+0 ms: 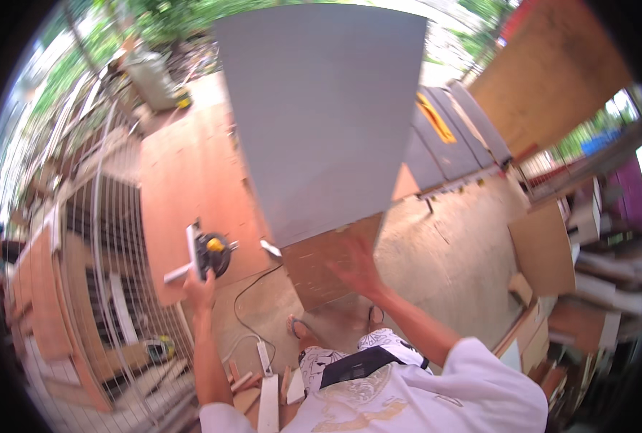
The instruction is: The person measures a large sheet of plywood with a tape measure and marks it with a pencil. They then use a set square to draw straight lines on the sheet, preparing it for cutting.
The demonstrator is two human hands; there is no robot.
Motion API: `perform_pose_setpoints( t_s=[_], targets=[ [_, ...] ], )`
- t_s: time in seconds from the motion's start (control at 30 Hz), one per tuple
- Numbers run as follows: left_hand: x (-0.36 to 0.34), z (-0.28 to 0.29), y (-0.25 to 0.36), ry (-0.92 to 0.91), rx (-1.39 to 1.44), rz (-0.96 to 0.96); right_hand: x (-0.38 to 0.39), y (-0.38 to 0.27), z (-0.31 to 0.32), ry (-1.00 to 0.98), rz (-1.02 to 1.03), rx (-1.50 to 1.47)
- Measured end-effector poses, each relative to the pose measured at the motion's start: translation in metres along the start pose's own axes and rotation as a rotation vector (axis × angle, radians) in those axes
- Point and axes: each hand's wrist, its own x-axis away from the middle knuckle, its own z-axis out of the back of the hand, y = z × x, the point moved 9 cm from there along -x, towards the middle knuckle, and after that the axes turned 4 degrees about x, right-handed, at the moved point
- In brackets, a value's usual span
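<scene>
Table saw, leaning plywood board, tape measure, power strip

1. Setting: open-air workshop in daylight; green trees at 11 to 12 o'clock.
2. Floor: bare concrete floor, dusty, with a cable running across it.
3. At 9 o'clock: wire mesh panel before stacked boards.
4. At 2 o'clock: table saw, with a large brown board leaning beyond it.
5. At 4 o'clock: stacked wood offcuts.
</scene>
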Motion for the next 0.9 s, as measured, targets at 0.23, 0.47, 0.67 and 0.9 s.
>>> perform_pose_setpoints(
  t_s=[0.23, 0.47, 0.67, 0.9],
  targets=[
    [0.179, 0.033, 0.197, 0.312, 0.219, 0.156, -0.019, -0.074, 0.125, -0.407, 0.441, -0.474],
    [0.293, -0.13, 0.492, -0.218, 0.081, -0.58, 0.027, 0.12, 0.266, -0.555, 0.013, -1.118],
    [0.272, -0.329, 0.627, -0.717, 0.137, -0.691, 0.056, 0.349, 0.286, -0.026, -0.733, -1.15],
    [0.289, -0.355, 0.562, -0.916, 0.094, -0.296, -0.07, 0.543, 0.241, 0.343, -0.764, -0.725]
  ],
)
